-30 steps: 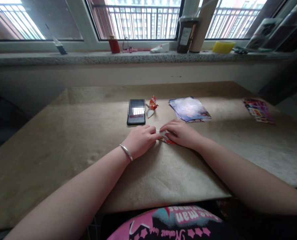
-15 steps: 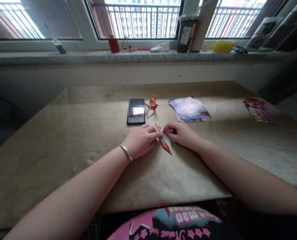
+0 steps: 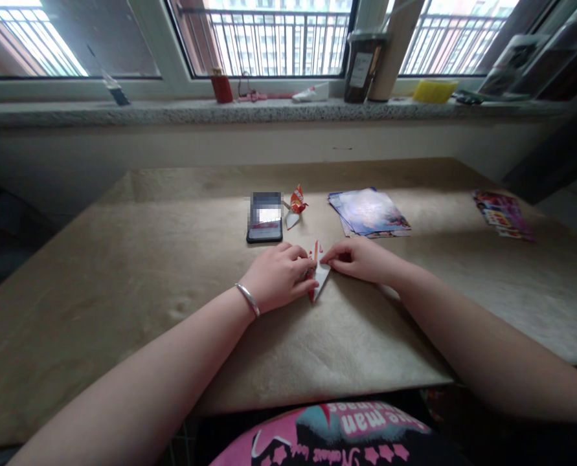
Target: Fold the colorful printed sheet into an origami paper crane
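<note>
A folded piece of paper (image 3: 322, 277), white with red and orange print, lies on the table between my hands, its long points facing toward and away from me. Across its left side lie the fingers of my left hand (image 3: 279, 275), pressing it to the table and covering part of it. My right hand (image 3: 363, 259) has thumb and forefinger pinched together at the paper's right edge. Just beyond, a red-and-white folded paper figure (image 3: 297, 202) stands beside a phone (image 3: 265, 220), whose screen is partly blurred out.
A stack of printed sheets (image 3: 370, 212) lies behind my right hand. More colourful cards (image 3: 502, 215) are fanned out at the table's (image 3: 123, 259) far right. Along the windowsill (image 3: 278, 111) stand a red container (image 3: 221, 87), a dark jar (image 3: 363, 68) and a yellow block (image 3: 434, 91).
The folded paper has turned to point more straight away from me, and more of its white side shows. Both hands have shifted slightly right.
</note>
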Motion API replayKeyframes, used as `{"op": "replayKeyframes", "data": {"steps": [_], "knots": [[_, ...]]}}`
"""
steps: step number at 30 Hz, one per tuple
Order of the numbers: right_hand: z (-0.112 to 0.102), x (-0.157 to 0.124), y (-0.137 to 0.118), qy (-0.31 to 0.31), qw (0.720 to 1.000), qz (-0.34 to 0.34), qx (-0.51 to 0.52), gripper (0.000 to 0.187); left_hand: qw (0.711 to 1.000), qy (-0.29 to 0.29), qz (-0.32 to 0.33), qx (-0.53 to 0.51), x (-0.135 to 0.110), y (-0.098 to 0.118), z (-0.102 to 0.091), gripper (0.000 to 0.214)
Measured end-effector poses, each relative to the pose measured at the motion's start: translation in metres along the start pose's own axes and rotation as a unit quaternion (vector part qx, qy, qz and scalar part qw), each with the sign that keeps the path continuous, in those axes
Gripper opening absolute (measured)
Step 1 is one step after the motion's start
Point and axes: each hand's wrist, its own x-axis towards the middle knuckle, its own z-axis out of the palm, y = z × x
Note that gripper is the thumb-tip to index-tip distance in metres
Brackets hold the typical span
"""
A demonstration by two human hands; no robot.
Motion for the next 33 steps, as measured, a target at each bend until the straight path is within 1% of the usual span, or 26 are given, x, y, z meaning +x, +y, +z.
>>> {"op": "replayKeyframes", "data": {"steps": [4,5,10,13,15,19,23,25,29,33], "knots": [[-0.003,-0.001,-0.002,-0.048,0.997,-0.058,0.02,0.023,1.0,-0.011,0.004,0.006,-0.001,0.006,-0.001,0.051],[-0.004,-0.001,-0.002,-0.052,0.996,-0.075,0.02,0.022,1.0,-0.008,0.005,0.008,-0.001,0.007,-0.001,0.052],[-0.003,-0.002,-0.002,-0.014,0.991,-0.129,-0.024,0.019,1.0,0.012,-0.006,0.001,-0.001,0.006,0.002,0.033],[-0.003,-0.002,0.001,0.016,0.986,-0.156,-0.054,0.018,1.0,0.024,-0.016,0.003,0.001,0.002,0.003,0.026],[-0.002,-0.002,0.002,0.033,0.982,-0.168,-0.075,0.018,0.999,0.036,-0.011,0.003,0.001,-0.002,0.005,0.023],[0.001,-0.001,0.002,0.046,0.977,-0.177,-0.107,0.015,0.999,0.05,0.006,0.006,0.0,-0.007,0.008,0.024],[0.003,0.0,0.0,0.048,0.975,-0.179,-0.124,0.012,0.998,0.058,0.01,0.032,0.0,-0.008,0.006,0.024],[0.003,-0.001,-0.003,0.047,0.972,-0.179,-0.143,0.013,0.997,0.051,0.007,0.051,0.001,-0.006,0.004,0.02],[0.002,-0.003,-0.011,0.032,0.963,-0.175,-0.201,0.018,0.997,0.018,0.007,0.079,0.003,-0.002,0.001,0.019],[0.003,-0.005,-0.018,0.036,0.954,-0.16,-0.251,0.018,0.997,0.018,0.001,0.076,0.003,-0.002,0.003,0.02]]}}
